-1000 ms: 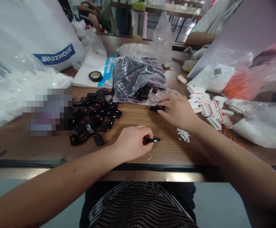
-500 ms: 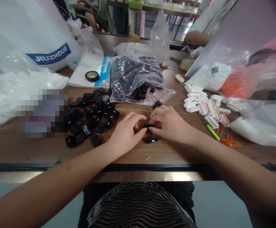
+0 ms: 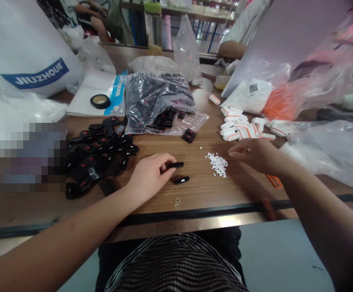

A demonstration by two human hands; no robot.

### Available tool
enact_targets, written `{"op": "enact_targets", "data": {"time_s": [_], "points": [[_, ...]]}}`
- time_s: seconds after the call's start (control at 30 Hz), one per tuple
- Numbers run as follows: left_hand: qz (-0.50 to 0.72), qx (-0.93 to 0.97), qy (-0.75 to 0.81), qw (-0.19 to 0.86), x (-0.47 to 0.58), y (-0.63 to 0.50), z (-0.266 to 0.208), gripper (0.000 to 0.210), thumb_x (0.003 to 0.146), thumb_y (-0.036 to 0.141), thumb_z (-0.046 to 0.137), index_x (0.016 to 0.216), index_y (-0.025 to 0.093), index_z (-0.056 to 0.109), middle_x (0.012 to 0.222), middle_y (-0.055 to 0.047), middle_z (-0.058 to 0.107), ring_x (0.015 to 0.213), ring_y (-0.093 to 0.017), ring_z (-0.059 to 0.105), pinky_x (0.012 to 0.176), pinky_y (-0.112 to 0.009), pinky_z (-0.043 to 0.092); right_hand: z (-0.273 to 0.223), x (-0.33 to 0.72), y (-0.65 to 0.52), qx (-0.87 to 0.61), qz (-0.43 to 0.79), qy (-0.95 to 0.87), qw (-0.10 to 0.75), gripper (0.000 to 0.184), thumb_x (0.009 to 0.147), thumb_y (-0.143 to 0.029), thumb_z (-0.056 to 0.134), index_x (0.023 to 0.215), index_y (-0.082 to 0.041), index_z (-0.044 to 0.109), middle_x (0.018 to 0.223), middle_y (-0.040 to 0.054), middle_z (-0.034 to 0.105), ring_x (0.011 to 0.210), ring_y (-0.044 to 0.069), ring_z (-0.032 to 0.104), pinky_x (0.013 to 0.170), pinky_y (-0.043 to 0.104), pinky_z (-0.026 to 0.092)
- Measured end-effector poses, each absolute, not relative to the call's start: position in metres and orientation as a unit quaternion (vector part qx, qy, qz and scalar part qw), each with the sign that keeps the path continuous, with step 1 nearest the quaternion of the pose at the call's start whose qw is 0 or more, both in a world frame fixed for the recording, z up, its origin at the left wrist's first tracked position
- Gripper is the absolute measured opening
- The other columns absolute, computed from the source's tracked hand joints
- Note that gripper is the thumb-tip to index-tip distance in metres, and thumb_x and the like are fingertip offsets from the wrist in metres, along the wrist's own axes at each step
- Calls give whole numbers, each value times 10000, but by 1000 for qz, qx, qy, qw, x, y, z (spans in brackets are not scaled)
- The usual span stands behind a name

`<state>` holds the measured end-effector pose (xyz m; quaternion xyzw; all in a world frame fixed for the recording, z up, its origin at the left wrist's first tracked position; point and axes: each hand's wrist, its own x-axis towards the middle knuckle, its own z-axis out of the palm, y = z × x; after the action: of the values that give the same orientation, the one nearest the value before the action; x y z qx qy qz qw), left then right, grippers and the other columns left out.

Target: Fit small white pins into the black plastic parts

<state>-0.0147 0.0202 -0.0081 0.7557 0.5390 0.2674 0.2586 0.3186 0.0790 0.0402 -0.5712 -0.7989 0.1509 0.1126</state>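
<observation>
My left hand [image 3: 150, 174] pinches a black connector housing [image 3: 178, 164] between thumb and fingers, just above the wooden tabletop. A second black connector housing with two white dots [image 3: 182, 180] lies on the wood below it. My right hand [image 3: 254, 153] is over the right side of the table, fingers partly stretched to the left and seemingly holding nothing. To the left of its fingertips is a small heap of white pins [image 3: 218, 164]. White pieces with orange strips [image 3: 240, 125] are piled just behind that hand. One black piece [image 3: 189, 135] lies apart, farther back.
Many black housings [image 3: 94, 154] are heaped on the left. Behind stands a clear bag of black parts [image 3: 160, 95], beside a tape roll [image 3: 100, 101] on a booklet. Orange clips [image 3: 274, 181] lie under my right forearm, with a blurred orange shape [image 3: 268, 209] at the front edge.
My right hand has left the black connector and moved right, uncovering the white pins. My left hand keeps hold of the connector. The whole view has shifted, and the green stick is no longer visible.
</observation>
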Motion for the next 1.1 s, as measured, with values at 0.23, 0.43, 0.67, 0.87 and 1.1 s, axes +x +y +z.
{"op": "enact_targets", "data": {"time_s": [0.23, 0.43, 0.67, 0.87, 1.1], "points": [[269, 763, 533, 250, -14, 22, -7, 139, 847, 206, 675, 985, 221, 670, 697, 33, 594, 654, -138, 562, 650, -276, 420, 22, 304, 80, -552, 209, -794, 148, 212, 845, -383, 643, 891, -226, 778, 884, 42, 777, 766, 186, 698, 696, 334, 531], [274, 765, 528, 247, -14, 21, -8, 127, 849, 203, 665, 974, 224, 666, 703, 29, 604, 663, -141, 564, 653, -279, 420, 23, 296, 95, -495, 198, -839, 110, 199, 847, -353, 620, 848, -234, 780, 806, 15, 754, 708, 163, 679, 654, 308, 514], [276, 764, 527, 251, -14, 21, -9, 123, 855, 217, 663, 977, 224, 669, 705, 29, 617, 660, -140, 561, 656, -281, 417, 27, 294, 92, -492, 114, -861, 64, 113, 800, -268, 625, 767, -208, 715, 720, 31, 711, 645, 187, 634, 619, 334, 459], [274, 738, 545, 288, -12, 20, -4, 107, 828, 205, 694, 932, 219, 677, 701, 37, 638, 630, -125, 558, 638, -266, 412, 45, 235, 68, -434, 219, -850, 203, 133, 859, -291, 614, 791, -216, 700, 833, 40, 708, 768, 179, 644, 740, 333, 495], [278, 744, 535, 288, -12, 18, -5, 73, 830, 210, 677, 902, 224, 685, 687, 34, 644, 605, -124, 549, 583, -249, 377, 30, 184, 60, -343, 221, -890, 204, 91, 873, -218, 623, 809, -210, 687, 868, 40, 670, 874, 193, 590, 876, 386, 455]]}}
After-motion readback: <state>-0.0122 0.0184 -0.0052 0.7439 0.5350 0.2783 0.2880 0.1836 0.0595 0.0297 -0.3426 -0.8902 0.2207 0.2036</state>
